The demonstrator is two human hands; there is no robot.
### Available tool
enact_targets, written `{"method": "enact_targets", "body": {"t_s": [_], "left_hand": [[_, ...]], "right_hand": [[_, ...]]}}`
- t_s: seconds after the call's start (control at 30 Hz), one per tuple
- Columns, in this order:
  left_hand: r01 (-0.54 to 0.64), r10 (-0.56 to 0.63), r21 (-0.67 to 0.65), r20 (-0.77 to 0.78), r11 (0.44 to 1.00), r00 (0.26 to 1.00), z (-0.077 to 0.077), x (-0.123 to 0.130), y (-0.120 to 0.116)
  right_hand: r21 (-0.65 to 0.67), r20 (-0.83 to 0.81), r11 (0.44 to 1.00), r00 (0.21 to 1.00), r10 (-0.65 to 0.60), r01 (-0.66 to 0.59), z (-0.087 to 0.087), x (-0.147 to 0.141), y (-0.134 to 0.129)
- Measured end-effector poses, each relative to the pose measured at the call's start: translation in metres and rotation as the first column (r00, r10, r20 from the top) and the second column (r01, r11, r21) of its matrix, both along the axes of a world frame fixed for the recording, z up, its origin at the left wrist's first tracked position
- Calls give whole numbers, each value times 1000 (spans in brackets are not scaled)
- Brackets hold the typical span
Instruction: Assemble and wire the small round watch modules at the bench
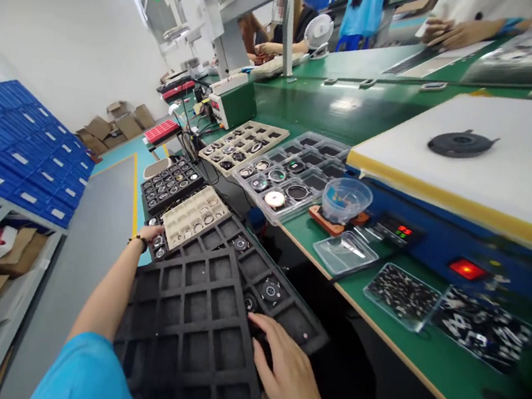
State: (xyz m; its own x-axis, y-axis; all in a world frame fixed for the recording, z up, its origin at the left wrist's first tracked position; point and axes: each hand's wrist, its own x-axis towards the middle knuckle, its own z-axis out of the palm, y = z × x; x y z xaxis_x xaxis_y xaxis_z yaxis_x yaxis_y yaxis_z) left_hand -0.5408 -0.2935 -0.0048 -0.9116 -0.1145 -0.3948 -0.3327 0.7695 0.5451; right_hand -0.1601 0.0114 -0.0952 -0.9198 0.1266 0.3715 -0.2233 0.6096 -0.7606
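My left hand [149, 233] reaches forward, its fingers closed at the left edge of a beige compartment tray [178, 220] with several ring-shaped parts. Under that tray lies a dark tray [158, 252] with round watch parts. Close to me, a black foam tray [196, 308] with square pockets lies slanted over another black tray [251, 267] holding a few round dark watch parts [272, 290]. My right hand [289, 371] is at the upper tray's right edge, fingers bent around something dark. What the fingertips grip there is mostly hidden.
On the green bench [398, 383] are a clear tray [271, 217] of watch parts, a plastic cup [346, 201], boxes of small parts [401, 294] and a blue heating unit [420, 231]. Blue bins [19, 155] stand left. Co-workers' hands [460, 35] show across the bench.
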Motion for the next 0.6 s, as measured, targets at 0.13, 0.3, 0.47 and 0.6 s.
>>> {"method": "enact_targets", "body": {"t_s": [0.13, 0.3, 0.47, 0.6], "left_hand": [[155, -148, 165, -53, 974, 988, 37, 37, 24], [484, -468, 291, -127, 825, 875, 29, 122, 79], [629, -585, 114, -269, 769, 765, 1, 174, 127], [615, -608, -114, -368, 780, 703, 4, 182, 136]], "right_hand": [[-90, 27, 996, 999, 30, -27, 5, 4, 2], [-220, -4, 975, 1000, 23, -23, 22, 24, 11], [-200, -33, 980, 999, -20, 13, 27, 66, 28], [-219, 45, 972, 996, -77, 85, 4, 109, 42]]}}
